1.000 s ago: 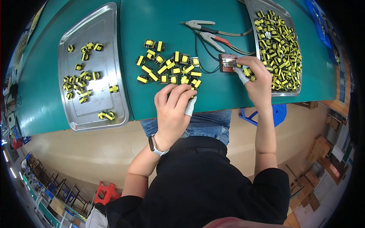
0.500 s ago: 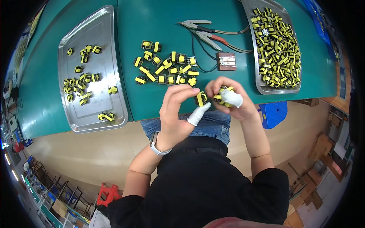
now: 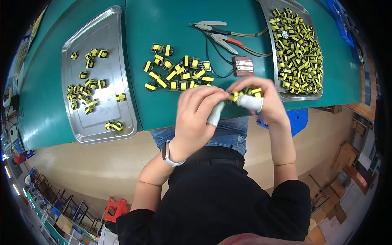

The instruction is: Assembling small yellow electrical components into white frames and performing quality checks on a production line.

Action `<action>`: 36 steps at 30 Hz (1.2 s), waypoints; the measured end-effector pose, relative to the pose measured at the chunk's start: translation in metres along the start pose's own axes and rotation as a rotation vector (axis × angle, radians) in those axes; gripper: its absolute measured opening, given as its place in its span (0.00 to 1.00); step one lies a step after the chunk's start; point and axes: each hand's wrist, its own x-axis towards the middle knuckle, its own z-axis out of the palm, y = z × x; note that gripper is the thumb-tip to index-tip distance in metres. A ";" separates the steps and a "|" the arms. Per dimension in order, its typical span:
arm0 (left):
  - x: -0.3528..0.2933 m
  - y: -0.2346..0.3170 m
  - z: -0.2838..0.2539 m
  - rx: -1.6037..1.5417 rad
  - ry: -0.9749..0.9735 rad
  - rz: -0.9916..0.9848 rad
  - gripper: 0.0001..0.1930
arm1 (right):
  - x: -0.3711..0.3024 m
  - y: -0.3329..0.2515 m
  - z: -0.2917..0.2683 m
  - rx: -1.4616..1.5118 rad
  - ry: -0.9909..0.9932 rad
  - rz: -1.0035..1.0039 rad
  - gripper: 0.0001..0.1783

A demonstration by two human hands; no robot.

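My right hand (image 3: 267, 96), its thumb in a white finger cover, holds small black-and-yellow transformers (image 3: 255, 92) in bent fingers. One more yellow transformer (image 3: 233, 97) shows between the two hands, against the fingertips of my left hand (image 3: 198, 107). My left fingers are curled together, with the thumb, also in a white cover, tucked below them; what lies inside them is hidden. Just beyond my left hand, a loose group of the same transformers (image 3: 186, 76) lies on the green table (image 3: 171, 24).
At left is a metal tray (image 3: 102, 36) with scattered transformers; at right another metal tray (image 3: 280, 96) is heaped with them. Two clip leads (image 3: 220, 40) and a small brown block (image 3: 243, 66) with wires lie at the back. A blue bin (image 3: 298, 122) stands below the table edge.
My left hand has turned and closed toward my right, and the transformer that was in its fingertips no longer shows there. My right hand has shifted slightly right and up.
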 end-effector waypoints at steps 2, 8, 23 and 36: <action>-0.001 -0.003 0.003 0.225 0.007 -0.029 0.20 | 0.009 0.005 -0.015 -0.274 0.155 -0.333 0.10; -0.003 -0.011 0.011 0.361 -0.034 -0.075 0.18 | 0.021 0.005 -0.037 -0.545 0.366 -0.434 0.15; 0.027 0.005 0.055 0.283 -0.124 0.033 0.27 | 0.017 0.010 -0.024 -0.816 0.468 -0.572 0.21; 0.027 0.023 0.061 0.051 0.087 0.128 0.16 | -0.005 0.038 0.021 0.721 0.408 -0.189 0.22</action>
